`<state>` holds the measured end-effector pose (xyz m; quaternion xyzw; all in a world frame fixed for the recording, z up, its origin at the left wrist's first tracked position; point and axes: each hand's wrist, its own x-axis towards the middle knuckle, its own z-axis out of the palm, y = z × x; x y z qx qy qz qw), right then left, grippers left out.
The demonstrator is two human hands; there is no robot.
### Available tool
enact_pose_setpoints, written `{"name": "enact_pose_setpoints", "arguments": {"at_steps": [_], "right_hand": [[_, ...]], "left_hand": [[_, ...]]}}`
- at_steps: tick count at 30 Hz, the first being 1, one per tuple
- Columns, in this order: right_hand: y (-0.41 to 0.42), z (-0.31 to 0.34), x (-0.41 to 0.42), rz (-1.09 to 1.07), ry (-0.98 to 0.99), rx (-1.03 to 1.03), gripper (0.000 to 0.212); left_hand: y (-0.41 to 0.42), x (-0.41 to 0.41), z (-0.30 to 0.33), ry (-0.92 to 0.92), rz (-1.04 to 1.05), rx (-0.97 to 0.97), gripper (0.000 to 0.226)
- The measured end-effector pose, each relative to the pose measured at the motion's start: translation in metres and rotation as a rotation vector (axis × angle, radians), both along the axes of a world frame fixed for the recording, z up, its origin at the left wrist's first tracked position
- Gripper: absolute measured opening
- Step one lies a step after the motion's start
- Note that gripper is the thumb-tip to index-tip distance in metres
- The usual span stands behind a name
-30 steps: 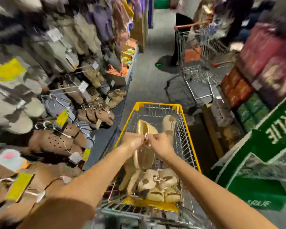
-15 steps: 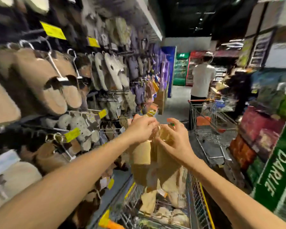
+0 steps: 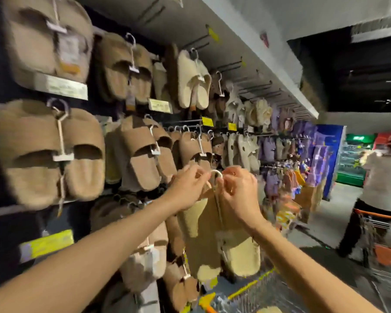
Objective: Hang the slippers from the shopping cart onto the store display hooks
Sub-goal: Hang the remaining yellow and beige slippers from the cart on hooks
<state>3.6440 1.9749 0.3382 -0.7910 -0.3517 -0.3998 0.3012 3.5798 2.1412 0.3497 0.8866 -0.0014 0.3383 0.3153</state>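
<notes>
Both hands [image 3: 187,188] [image 3: 237,190] pinched the hanger [image 3: 216,175]; best to keep its loop open toward a free hook [image 3: 185,122]

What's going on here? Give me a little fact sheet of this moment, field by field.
place: store aisle beside a slipper display wall
left hand: pinching the top of the held slippers' hanger
right hand: gripping the same hanger from the other side
hanger hook: white, raised between both hands, not yet on a display hook
held slippers: tan and cream pair, dangling below the hands
shopping cart: yellow-rimmed, bottom edge of view
background: a person with another cart
</notes>
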Motion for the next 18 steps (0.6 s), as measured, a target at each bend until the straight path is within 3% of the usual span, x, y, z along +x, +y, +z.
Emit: {"name": "enact_pose_setpoints", "arguments": {"at_steps": [3,7,10,14,18], "right_hand": [[0.040,0.022,-0.061,0.088,-0.011,0.077,0.033],[0.096,0.049,-0.140,0.259,-0.005,0.134,0.026],[0.136,0.074,-0.203,0.414,-0.012,0.171,0.028],[0.184,0.107,-0.283,0.581,-0.003,0.206,0.026],[0.232,0.145,-0.363,0.713,0.028,0.191,0.031]], "left_hand": [[0.025,-0.077,-0.007,-0.038,0.201,-0.006,0.038],[0.057,-0.184,0.004,-0.071,0.339,0.026,0.071],[0.085,-0.258,0.031,-0.142,0.473,0.093,0.063],[0.117,-0.344,0.076,-0.332,0.593,0.186,0.031],[0.160,-0.426,0.115,-0.441,0.708,0.201,0.028]]}}
